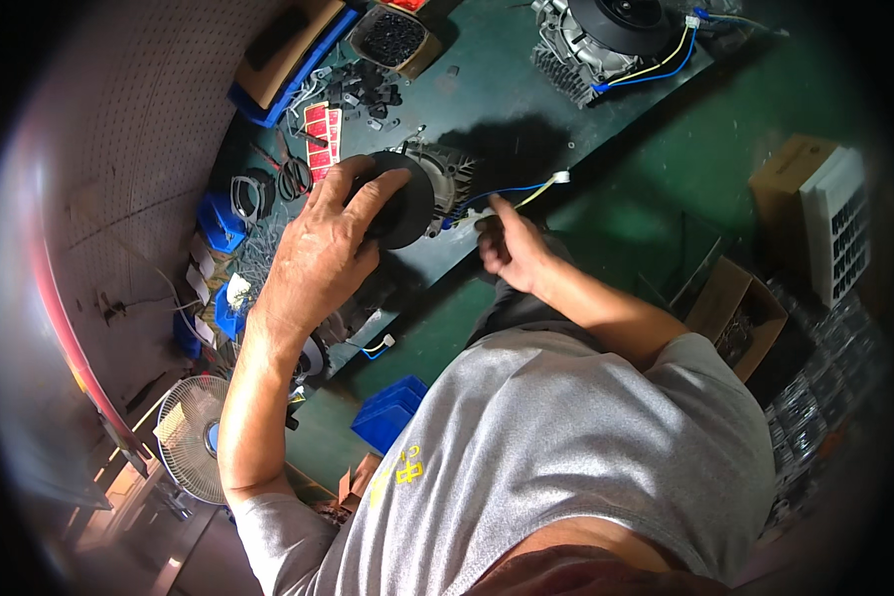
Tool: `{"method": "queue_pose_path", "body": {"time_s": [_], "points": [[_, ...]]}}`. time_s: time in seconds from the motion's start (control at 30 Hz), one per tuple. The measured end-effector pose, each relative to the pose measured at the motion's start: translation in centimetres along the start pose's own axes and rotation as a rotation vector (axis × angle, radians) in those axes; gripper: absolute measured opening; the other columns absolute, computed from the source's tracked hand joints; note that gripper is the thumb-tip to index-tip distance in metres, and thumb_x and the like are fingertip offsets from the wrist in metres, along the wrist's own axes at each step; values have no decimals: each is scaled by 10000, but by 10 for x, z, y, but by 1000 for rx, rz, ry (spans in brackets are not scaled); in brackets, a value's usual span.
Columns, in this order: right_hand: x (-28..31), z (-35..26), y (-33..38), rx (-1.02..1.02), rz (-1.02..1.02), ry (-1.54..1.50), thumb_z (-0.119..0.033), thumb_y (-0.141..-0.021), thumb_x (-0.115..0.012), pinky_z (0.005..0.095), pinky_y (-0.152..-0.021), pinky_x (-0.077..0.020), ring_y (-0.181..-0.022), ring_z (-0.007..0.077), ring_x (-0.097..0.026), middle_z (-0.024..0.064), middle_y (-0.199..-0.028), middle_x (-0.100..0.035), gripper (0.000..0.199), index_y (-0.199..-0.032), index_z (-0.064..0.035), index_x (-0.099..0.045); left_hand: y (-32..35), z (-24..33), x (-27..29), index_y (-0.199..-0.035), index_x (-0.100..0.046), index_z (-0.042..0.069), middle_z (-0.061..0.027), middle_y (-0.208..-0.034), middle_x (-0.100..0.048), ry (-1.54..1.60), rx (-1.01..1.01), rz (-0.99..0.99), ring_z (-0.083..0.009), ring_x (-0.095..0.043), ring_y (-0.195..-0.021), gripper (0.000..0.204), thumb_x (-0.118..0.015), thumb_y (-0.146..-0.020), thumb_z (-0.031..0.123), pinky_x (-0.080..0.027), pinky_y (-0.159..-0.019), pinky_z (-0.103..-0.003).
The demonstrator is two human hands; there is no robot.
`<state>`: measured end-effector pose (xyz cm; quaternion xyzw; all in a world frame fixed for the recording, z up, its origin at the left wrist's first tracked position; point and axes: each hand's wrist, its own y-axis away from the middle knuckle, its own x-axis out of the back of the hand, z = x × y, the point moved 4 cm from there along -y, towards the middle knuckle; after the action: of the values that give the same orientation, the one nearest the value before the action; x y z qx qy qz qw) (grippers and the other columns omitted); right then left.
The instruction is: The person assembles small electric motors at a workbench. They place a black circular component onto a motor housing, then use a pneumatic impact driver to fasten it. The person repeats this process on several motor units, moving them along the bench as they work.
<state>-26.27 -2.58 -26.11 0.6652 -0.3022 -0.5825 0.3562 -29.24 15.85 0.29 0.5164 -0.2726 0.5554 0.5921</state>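
A metal unit with cast fins (451,177) and a black round cover (407,204) lies tilted on the green bench. My left hand (318,243) grips the black cover from the left, fingers bent over its face. Blue and yellow wires (517,191) run right from the unit to a white connector plug (562,178). Beside these wires is my right hand (515,250), its fingers curled and the index fingertip against them. Whatever lies inside that curl is hidden.
A similar finned unit (596,50) stands at the far right of the bench (512,79). Small black parts (372,89), red labels (318,134), scissors (293,177) and blue bins (221,223) lie to the left. A fan (191,437) and a blue bin (387,412) are nearer me.
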Motion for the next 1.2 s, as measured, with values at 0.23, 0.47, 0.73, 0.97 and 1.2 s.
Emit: {"method": "queue_pose_path", "body": {"time_s": [0.23,0.47,0.73,0.97,1.2], "points": [[-82,-50,73,761,-391,42,-94,-1013,-590,367,-862,-608,-958,230,-742,157,-1080,-724,195,-1150,36,-640,-1,2,6,-1433,-550,150,-150,-1347,-538,-7,14,-4,-369,-612,-1221,780,-719,-714,-101,-576,-1001,-434],[-83,-57,52,1354,-94,1109,-82,-754,-775,492,-1162,-391,-1420,392,-441,221,-1507,-449,830,-1498,-12,-415,-2,4,3,-1418,-549,140,-148,-1348,-538,-49,-20,-30,-362,-604,-1236,782,-746,-704,-112,-576,-1015,-427],[-77,-51,29,1292,-104,1282,-225,-646,-915,530,-1191,-352,-1477,414,-365,211,-1596,-362,1075,-1551,-40,-366,-7,-34,15,-1050,-711,14,-175,-667,-649,-244,224,-10,-385,-705,-685,599,-650,-944,601,-549,-641,-463],[-80,-55,29,1296,-94,1259,-229,-644,-918,532,-1177,-371,-1449,409,-394,197,-1573,-388,1048,-1531,-45,-391,1,-46,9,-976,-728,8,-177,-624,-647,-176,310,105,-390,-702,-675,775,-549,-932,761,-534,-624,-471],[-77,-55,29,1313,-115,1267,-179,-645,-911,502,-1201,-363,-1459,424,-383,208,-1602,-362,1075,-1558,-47,-360,-11,-18,-1,-1196,-672,57,-156,-919,-756,-151,431,-34,-366,-740,-869,508,-808,-875,426,-596,-804,-459]]}}
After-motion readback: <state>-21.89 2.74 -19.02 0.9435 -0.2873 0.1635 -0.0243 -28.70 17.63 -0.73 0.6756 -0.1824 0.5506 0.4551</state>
